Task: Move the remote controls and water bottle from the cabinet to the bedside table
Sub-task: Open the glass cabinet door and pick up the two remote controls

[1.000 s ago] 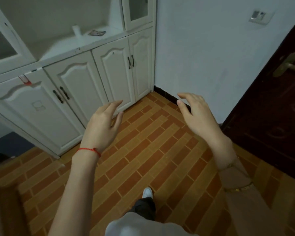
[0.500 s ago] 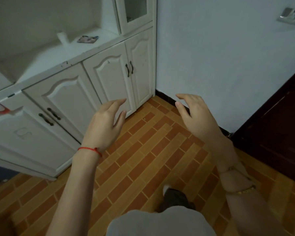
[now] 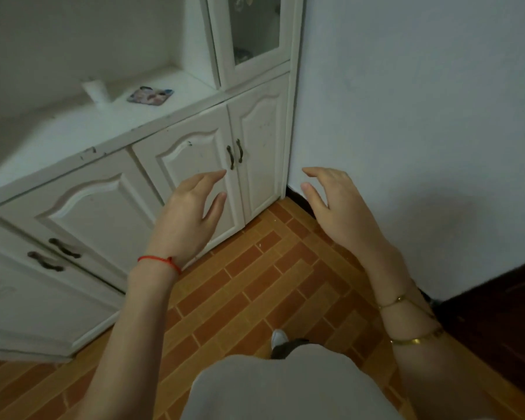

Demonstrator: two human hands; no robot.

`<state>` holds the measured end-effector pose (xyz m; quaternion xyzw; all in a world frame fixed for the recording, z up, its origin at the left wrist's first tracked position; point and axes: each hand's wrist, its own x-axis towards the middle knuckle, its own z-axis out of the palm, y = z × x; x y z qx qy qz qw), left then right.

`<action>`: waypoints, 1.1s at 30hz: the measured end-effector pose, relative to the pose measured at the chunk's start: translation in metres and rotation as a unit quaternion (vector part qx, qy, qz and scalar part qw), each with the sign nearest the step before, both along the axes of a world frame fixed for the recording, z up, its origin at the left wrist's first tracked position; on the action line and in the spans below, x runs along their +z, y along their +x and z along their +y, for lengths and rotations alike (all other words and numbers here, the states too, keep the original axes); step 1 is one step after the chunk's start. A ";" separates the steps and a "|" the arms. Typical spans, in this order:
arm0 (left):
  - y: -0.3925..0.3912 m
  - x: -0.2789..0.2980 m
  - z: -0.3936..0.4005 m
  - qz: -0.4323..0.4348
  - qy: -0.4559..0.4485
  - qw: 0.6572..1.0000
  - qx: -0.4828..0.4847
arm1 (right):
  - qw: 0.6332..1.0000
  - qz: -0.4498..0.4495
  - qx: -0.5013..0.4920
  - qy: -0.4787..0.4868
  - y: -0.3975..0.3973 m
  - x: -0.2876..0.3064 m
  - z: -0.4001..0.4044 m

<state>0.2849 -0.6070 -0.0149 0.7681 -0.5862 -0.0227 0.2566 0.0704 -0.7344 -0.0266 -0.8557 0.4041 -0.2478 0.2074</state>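
hands: left hand (image 3: pixel 188 216) and right hand (image 3: pixel 337 207) wide, holding nothing | white thing (image 3: pixel 96 90), maybe the bottle, on counter (image 3: pixel 73 137), upper left | left hand nearer

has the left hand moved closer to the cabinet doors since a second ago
Yes. The left hand now overlaps the cabinet door near its dark handles; earlier it hung over the floor tiles, short of them.

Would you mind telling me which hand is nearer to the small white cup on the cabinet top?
Left. The left hand hovers open below and right of the white cup, in front of the cabinet doors. The right hand is farther right, by the wall.
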 end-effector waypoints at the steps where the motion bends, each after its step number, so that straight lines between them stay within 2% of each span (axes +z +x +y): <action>1: 0.006 0.003 -0.018 -0.002 -0.005 1.000 0.007 | 1.000 -0.003 0.008 -0.007 0.008 0.004 -0.021; 12: 0.069 0.014 -0.147 -0.005 -0.011 0.998 0.058 | 0.998 -0.013 0.060 -0.008 0.087 0.015 -0.176; 21: 0.144 -0.002 -0.240 0.003 -0.026 0.998 0.053 | 0.998 -0.015 0.063 0.009 0.165 0.004 -0.264; 33: 0.236 0.016 -0.338 -0.006 -0.028 0.998 0.048 | 0.998 -0.016 0.058 0.036 0.263 0.023 -0.348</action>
